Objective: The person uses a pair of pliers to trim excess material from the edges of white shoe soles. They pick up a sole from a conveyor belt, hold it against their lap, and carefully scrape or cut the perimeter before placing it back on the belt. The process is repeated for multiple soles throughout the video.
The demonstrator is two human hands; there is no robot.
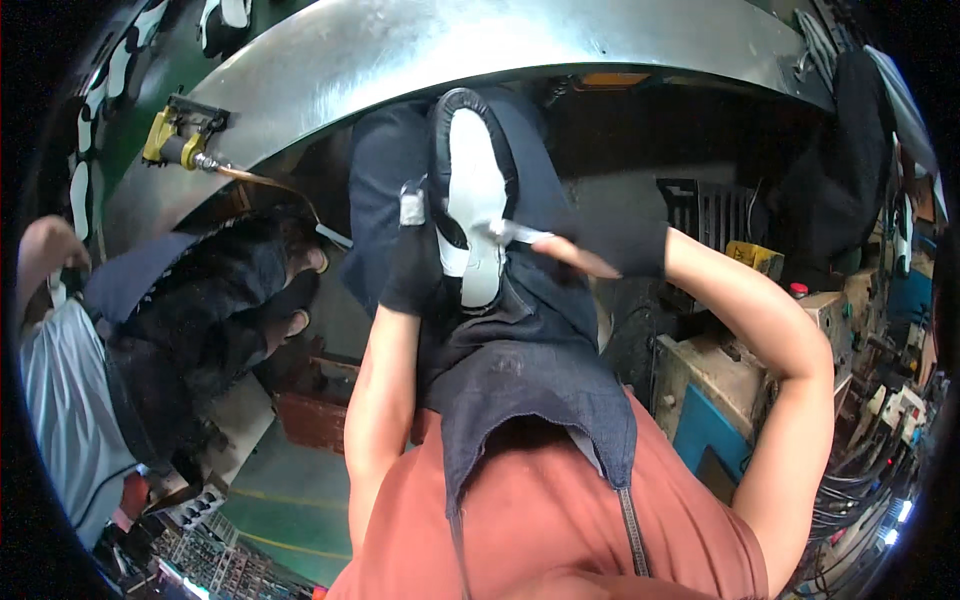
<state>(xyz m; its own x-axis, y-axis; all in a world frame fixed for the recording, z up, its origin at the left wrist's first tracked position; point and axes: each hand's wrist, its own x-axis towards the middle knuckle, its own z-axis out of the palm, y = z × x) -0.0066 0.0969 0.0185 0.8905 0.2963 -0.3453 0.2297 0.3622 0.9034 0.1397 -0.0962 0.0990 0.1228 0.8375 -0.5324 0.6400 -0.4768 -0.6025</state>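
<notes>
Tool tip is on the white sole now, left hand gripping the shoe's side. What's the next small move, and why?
Probably draw the small metal tool a little along the white sole toward its black edge. The right hand has the tip already resting on the sole, and the gloved left hand grips the shoe from the side, steadying it sole-up over the dark apron.

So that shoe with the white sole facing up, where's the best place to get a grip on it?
Probably at its sides near the middle, coming in from the left, as the left hand already does. The shoe lies sole up on the dark apron, its long axis pointing away, so the narrow waist of the sole gives the flanks a firm grip. That leaves the right hand free over the white sole.
</notes>
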